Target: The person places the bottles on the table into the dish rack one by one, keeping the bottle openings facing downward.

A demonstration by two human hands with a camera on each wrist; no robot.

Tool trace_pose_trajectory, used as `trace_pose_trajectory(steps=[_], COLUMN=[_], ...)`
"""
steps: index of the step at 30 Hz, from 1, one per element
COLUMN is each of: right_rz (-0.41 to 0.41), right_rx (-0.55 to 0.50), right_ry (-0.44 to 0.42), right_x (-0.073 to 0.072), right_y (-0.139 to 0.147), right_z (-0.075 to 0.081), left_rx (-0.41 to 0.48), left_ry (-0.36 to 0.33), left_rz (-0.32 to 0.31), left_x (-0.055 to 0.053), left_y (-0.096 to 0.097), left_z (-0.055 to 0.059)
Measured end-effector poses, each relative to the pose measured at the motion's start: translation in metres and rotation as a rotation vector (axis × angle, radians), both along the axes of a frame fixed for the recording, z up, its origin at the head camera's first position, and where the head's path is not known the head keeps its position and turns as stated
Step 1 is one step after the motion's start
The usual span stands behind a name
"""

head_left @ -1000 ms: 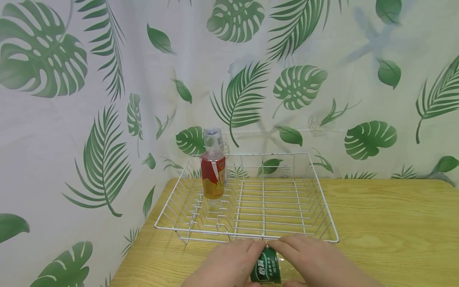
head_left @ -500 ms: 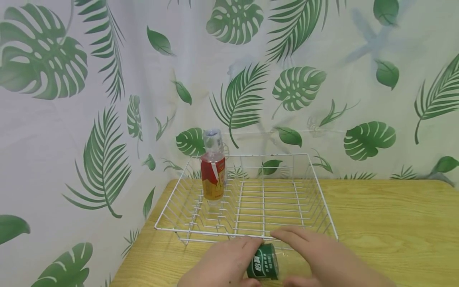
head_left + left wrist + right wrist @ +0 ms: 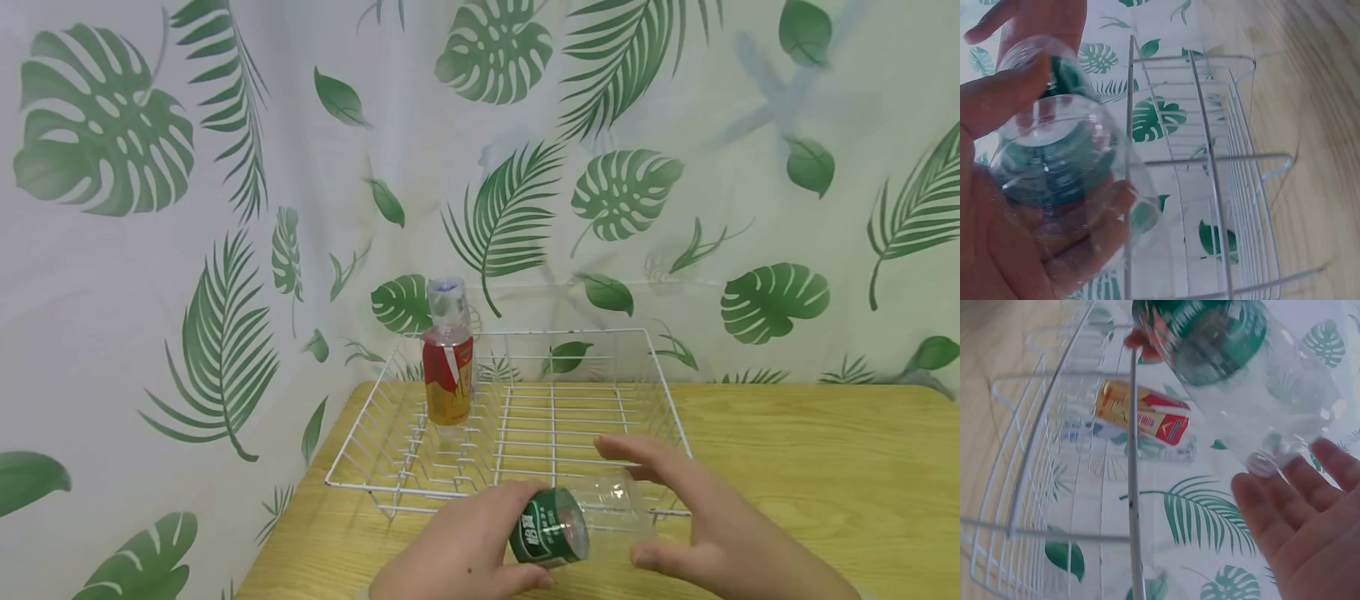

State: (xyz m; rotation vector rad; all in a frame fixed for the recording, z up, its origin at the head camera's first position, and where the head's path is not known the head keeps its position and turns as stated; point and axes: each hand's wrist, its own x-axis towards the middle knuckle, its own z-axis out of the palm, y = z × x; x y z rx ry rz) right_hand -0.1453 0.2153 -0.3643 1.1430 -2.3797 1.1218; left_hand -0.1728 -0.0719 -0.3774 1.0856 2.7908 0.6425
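A clear plastic bottle with a green label (image 3: 551,529) lies slantwise across the front of a white wire rack (image 3: 517,490), its bare end to the right. My left hand (image 3: 465,542) grips it at the label end; the left wrist view has the thumb (image 3: 1013,90) over the clear plastic and fingers curled beneath. At the other end, my right hand (image 3: 712,517) has thumb and fingers spread around the bottle's base. In the right wrist view its fingertips (image 3: 1247,487) are right at that base, with the fingers nearly straight.
A bottle with a red and yellow label (image 3: 448,379) stands in the left part of the rack. The rack sits on a wooden table (image 3: 825,475). Behind and to the left hangs a white curtain (image 3: 225,333) printed with green leaves.
My right hand has spread its fingers and moved up and slightly right from the bottle. The bottle has risen toward the rack, its bare end tilting up, still in my left hand.
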Motion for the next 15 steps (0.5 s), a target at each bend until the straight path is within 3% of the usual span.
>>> trace_pose_trajectory(steps=[8,15], right_rz=[0.219,0.244], right_rx=[-0.303,-0.473], right_ry=[-0.095,-0.238], right_x=[-0.0026,-0.001], right_y=[-0.0012,-0.007], right_z=[-0.0023,-0.0039], left_rx=[0.198,0.462], left_ry=[-0.136,-0.35], left_rz=[0.014,0.003], left_x=[0.0034,0.0046], left_y=[0.0009,0.0033], left_z=[0.0015,0.0001])
